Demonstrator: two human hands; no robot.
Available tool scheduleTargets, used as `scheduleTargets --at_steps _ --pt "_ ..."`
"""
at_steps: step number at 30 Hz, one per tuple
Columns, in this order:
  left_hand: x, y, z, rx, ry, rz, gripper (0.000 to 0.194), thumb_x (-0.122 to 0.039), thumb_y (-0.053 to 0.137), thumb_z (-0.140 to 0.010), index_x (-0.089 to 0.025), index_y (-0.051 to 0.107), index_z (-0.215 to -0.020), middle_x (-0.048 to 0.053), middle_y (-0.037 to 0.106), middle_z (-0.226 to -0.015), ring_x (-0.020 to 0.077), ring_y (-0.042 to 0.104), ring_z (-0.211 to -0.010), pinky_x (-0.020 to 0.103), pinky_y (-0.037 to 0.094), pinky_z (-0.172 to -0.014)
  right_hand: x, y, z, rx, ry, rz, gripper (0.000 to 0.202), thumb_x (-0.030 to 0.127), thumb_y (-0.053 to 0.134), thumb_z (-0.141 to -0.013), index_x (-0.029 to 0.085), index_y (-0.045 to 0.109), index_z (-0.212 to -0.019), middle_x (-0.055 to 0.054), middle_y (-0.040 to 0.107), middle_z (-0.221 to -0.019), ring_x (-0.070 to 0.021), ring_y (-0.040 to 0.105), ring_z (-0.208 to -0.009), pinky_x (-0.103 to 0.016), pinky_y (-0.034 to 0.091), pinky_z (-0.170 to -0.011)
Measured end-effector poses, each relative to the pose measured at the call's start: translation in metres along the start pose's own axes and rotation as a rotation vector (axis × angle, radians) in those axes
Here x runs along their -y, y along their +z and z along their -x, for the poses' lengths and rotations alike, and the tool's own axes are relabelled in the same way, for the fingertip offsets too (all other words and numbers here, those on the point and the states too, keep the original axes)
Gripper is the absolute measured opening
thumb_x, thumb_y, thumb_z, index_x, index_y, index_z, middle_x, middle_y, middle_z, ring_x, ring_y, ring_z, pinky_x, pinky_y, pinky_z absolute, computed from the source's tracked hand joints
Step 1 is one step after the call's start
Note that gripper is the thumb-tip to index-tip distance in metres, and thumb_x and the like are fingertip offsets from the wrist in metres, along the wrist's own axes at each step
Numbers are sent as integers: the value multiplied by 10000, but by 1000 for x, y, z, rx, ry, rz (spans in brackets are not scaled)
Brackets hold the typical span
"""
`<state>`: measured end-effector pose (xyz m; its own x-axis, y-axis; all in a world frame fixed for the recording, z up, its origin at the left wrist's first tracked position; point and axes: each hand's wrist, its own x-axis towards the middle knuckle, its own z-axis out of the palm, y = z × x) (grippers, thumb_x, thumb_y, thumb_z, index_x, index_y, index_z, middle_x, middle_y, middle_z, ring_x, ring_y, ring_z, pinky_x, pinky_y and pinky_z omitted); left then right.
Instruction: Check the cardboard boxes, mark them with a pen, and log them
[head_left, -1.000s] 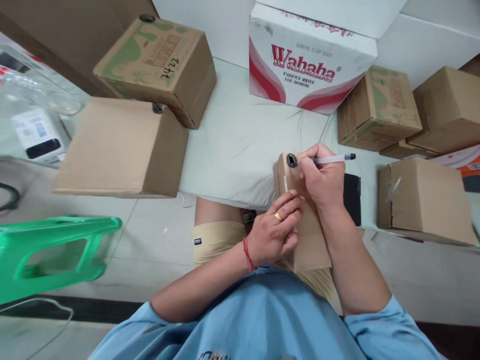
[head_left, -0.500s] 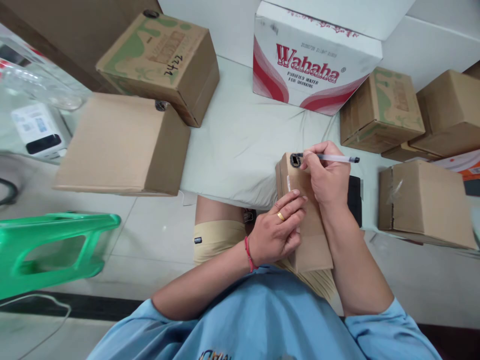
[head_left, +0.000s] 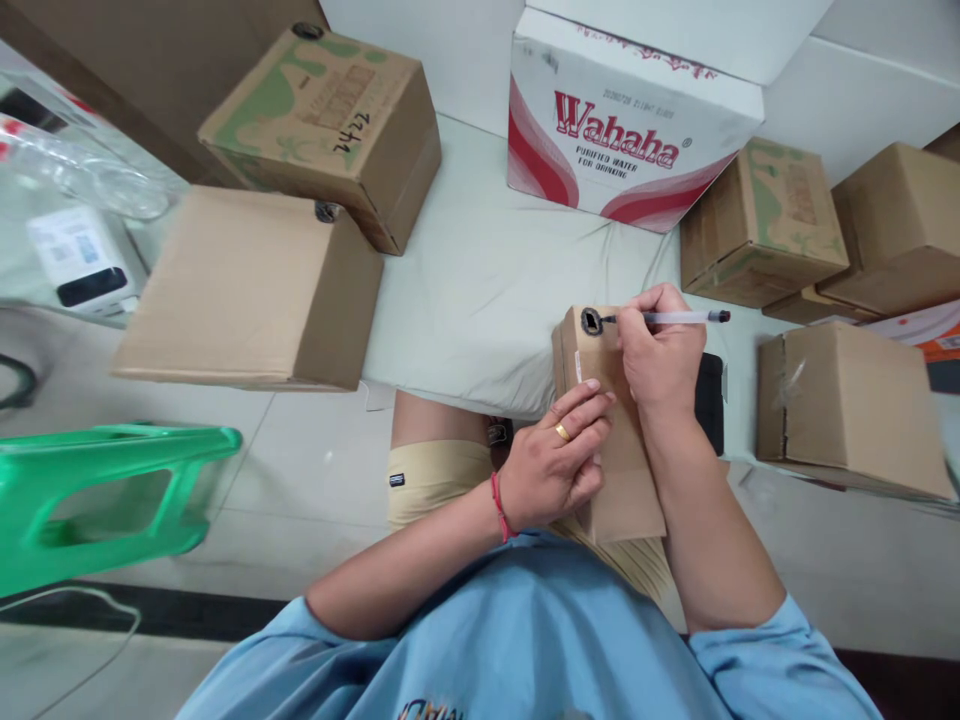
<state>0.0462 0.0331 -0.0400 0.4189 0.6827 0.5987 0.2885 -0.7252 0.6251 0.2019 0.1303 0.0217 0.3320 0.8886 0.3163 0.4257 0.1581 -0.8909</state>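
Observation:
A narrow brown cardboard box (head_left: 622,470) stands close to my body, reaching over the edge of the covered surface. Near its far end is a dark ring mark (head_left: 592,321) around a small black opening. My right hand (head_left: 661,345) pinches a pen (head_left: 686,317) with a clear barrel, its tip at the right side of that ring. Across the box's left side lies my left hand (head_left: 559,450), fingers stretched out over the top face. The underside of that hand is hidden.
Brown cartons (head_left: 247,290) stand at the left, one marked 2422. A white and red Wahaha carton (head_left: 630,140) is at the back. More boxes (head_left: 847,410) line the right. A green stool (head_left: 112,500) and a white device (head_left: 82,260) are at left.
My right hand and the pen have shifted slightly to the right, so the pen tip now shows at the ring's right edge. My left hand and the box have stayed put.

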Motion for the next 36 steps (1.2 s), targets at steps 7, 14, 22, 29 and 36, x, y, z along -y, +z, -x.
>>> scheduleTargets --at_steps 7,14,22,29,36 --pt "0 1 0 -20 22 -13 446 -89 532 -926 -160 629 -1356 167 721 -1510 310 505 -1617 457 575 -1239 7 -1 5 -36 -19 57 219 155 611 -827 265 494 -678 65 475 -564 -124 395 -535 -300 309 -540" --pt "-1 1 3 -11 18 -30 445 -93 532 -923 -180 636 -1348 147 713 -1534 305 495 -1625 463 579 -1237 11 -4 9 6 -80 50 227 158 590 -840 255 487 -662 62 449 -573 -120 382 -551 -302 295 -551" --pt "-1 1 1 -21 25 -35 392 -95 534 -928 -152 650 -1298 159 714 -1528 303 483 -1633 426 564 -1253 13 -3 11 167 -70 -62 186 158 607 -876 247 572 -716 60 533 -606 -120 429 -555 -291 327 -563" --pt "-1 1 2 26 -8 -34 449 -104 512 -933 -185 631 -1358 148 698 -1552 294 451 -1654 467 544 -1271 11 -4 8 149 -54 -45 146 183 588 -835 236 569 -700 79 523 -582 -102 427 -539 -267 335 -553" --pt "-2 0 2 15 5 -44 421 -106 516 -942 -165 650 -1337 155 710 -1536 293 455 -1651 452 553 -1263 10 -2 8 54 -107 28 186 203 579 -831 240 504 -665 81 448 -571 -97 391 -539 -257 299 -543"
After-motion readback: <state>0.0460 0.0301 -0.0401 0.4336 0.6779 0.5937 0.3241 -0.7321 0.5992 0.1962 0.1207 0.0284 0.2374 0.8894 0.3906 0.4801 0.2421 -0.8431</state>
